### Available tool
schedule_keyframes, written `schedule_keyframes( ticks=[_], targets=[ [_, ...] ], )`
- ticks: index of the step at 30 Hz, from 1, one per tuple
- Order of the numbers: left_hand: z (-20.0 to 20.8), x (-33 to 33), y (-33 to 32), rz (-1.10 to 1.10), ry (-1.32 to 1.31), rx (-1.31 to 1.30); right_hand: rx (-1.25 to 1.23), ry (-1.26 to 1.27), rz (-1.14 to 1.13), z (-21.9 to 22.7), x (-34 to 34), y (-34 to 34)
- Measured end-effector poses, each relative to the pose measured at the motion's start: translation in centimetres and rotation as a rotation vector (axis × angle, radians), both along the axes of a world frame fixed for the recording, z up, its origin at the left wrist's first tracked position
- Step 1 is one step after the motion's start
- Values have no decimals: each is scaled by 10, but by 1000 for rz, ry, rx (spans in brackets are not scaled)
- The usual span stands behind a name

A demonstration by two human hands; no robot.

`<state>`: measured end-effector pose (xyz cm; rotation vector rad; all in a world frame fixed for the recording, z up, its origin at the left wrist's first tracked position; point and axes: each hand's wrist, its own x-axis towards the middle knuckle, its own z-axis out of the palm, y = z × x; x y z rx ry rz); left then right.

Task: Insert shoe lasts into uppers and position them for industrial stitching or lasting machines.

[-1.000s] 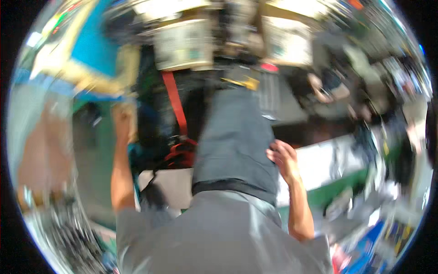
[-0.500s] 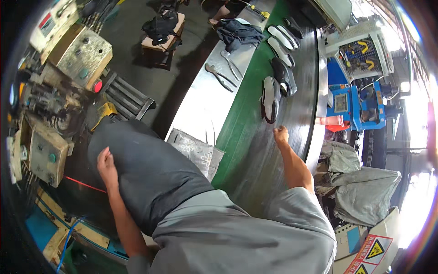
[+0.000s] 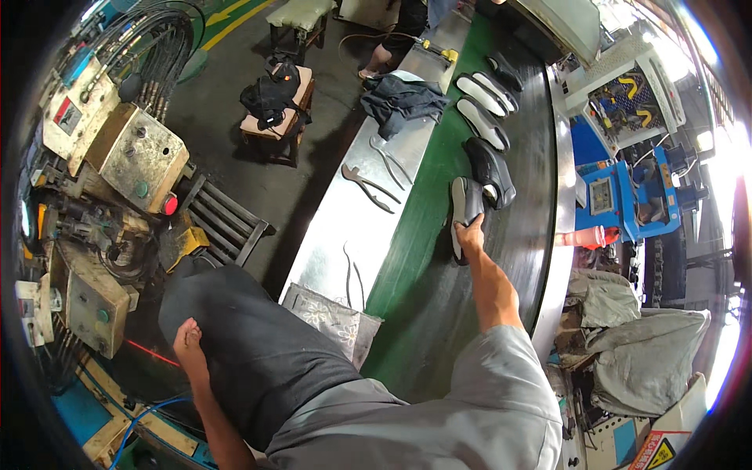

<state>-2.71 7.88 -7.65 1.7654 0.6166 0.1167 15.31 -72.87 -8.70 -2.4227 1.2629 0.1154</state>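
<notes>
On the belt, my right hand is closed around the nearest black shoe, whose pale sole shows. The thumb lies over the shoe, and its near end sticks out past my fingers. Just beyond, a pair of dark shoes lies against it. My left hand hovers beside my left thigh with its fingers loosely curled in, and nothing shows in it.
Farther along lie more shoes. The metal ledge left of the belt carries pincers, other hand tools, a dark cloth and a patterned cloth. A machine with a red button stands left; a blue machine stands right.
My right hand has reached forward and taken hold of the nearest shoe. My left hand has curled its fingers more. The view has shifted, so the surroundings sit lower.
</notes>
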Motion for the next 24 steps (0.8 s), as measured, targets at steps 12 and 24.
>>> schedule_keyframes(
  ticks=[12, 24],
  targets=[
    [74, 90, -145, -452, -101, -268, 1025, -605, -190, 30, -106, 147],
    [127, 59, -151, -289, -306, -421, 1525, -369, 433, 153, -92, 475]
  ],
)
